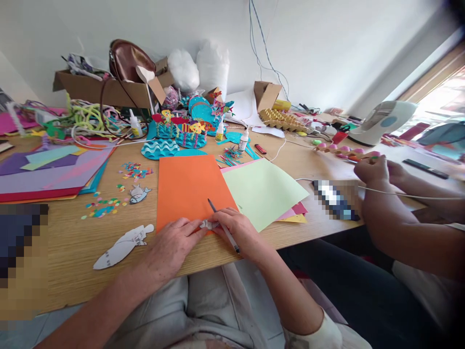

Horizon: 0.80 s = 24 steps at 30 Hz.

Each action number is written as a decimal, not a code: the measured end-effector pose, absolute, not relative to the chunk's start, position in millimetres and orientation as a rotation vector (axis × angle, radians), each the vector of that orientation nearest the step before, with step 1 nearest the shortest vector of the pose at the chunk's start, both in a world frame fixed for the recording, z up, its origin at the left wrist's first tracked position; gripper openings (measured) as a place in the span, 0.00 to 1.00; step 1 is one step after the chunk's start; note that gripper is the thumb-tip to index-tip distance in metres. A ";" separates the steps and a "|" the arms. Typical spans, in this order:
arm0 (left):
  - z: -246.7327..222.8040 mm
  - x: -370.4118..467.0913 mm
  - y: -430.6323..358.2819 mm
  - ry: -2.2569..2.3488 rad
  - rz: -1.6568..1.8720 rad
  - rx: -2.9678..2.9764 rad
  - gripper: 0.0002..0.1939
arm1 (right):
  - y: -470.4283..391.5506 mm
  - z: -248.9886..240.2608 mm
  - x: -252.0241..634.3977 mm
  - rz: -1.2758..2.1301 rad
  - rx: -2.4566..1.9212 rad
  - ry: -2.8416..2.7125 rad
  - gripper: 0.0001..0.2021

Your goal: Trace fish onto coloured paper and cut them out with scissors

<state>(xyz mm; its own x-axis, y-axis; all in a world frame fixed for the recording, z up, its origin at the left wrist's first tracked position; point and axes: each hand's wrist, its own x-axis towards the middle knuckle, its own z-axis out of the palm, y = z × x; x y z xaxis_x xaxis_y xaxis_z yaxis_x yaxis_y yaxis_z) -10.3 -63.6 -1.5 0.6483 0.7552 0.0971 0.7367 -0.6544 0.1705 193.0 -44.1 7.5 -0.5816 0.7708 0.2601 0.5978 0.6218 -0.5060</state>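
Long cutout point(119, 251) and paper fish point(139, 194), left, look already trimmed. Left hand point(172, 244), grip unclear, touches a small white cutout point(207, 224) at the near edge of the orange sheet point(192, 182); right hand point(238, 230) clasps a pen point(230, 237). The sheet looks uncut, no outline visible yet.

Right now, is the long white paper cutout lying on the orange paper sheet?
No, the cutout lies on the brown wooden table, left of the orange sheet.

Counting one pen point(228, 233); one central orange sheet point(192, 184) with one pale green sheet point(267, 191) to its right; three glue bottles point(243, 140); one grey fish cutout point(139, 194); one long white cutout point(121, 248); one brown bag point(131, 60); one white spoon point(145, 74).
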 end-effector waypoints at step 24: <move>24.1 -20.3 -33.2 0.855 0.047 2.723 0.21 | -41.5 2.4 194.3 0.542 -1.082 -2.344 0.07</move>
<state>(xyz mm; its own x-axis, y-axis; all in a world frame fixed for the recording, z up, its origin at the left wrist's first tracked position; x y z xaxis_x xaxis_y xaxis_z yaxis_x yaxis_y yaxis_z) -20.3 -33.2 24.1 0.8239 0.5642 -0.0542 0.5549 -0.7834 0.2798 194.3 -41.5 2.4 -0.5605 0.7826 0.2707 0.5844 0.6054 -0.5403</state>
